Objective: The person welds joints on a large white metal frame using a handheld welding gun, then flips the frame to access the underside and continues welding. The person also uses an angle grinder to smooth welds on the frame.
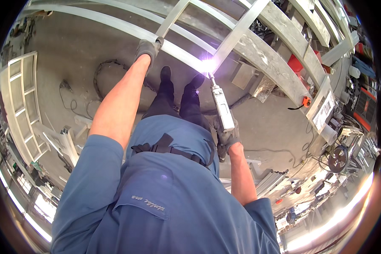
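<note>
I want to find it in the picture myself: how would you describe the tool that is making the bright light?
Start at the big grey metal frame of long bars across the top. Where two bars cross there is a white-violet glare; just below it runs the welding torch, a slim silver handpiece held in the gloved right hand. It is the only thing with its tip in that glare.

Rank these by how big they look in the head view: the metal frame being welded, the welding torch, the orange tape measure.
1. Metal frame, spanning the top of the view.
2. Welding torch, held in the gloved right hand.
3. Orange tape measure, smallest by far.
The left hand rests on the frame.
</note>
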Demonstrator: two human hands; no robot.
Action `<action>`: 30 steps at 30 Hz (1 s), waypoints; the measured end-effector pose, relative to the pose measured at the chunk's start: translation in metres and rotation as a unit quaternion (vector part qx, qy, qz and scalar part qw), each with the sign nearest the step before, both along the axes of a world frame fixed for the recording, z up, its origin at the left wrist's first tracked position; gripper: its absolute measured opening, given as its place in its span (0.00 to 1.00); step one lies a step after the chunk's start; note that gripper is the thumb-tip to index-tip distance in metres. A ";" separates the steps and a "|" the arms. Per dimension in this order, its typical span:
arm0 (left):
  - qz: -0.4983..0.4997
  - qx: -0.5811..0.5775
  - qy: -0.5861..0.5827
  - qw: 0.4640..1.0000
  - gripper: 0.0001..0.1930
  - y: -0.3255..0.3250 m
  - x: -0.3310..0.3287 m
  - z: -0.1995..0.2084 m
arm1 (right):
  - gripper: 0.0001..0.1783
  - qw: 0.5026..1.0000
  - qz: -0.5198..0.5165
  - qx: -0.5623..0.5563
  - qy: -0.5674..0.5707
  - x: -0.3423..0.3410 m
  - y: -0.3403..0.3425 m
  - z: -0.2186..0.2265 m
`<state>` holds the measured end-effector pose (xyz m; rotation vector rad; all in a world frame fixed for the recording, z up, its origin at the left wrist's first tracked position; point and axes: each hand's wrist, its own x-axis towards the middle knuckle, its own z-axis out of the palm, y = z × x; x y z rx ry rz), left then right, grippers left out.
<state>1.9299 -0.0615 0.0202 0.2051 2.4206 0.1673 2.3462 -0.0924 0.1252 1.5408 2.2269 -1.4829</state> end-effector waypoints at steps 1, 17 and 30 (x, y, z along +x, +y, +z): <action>0.000 -0.005 0.002 1.000 0.41 0.000 0.000 0.000 | 0.15 1.000 0.001 0.009 0.004 0.002 -0.001 -0.004; -0.013 0.024 0.024 0.999 0.44 -0.008 -0.003 -0.022 | 0.12 0.993 -0.064 -0.085 0.045 0.018 0.001 -0.007; -0.002 0.032 0.005 0.999 0.42 -0.006 -0.004 -0.012 | 0.15 0.981 -0.115 -0.155 0.026 0.012 0.002 0.016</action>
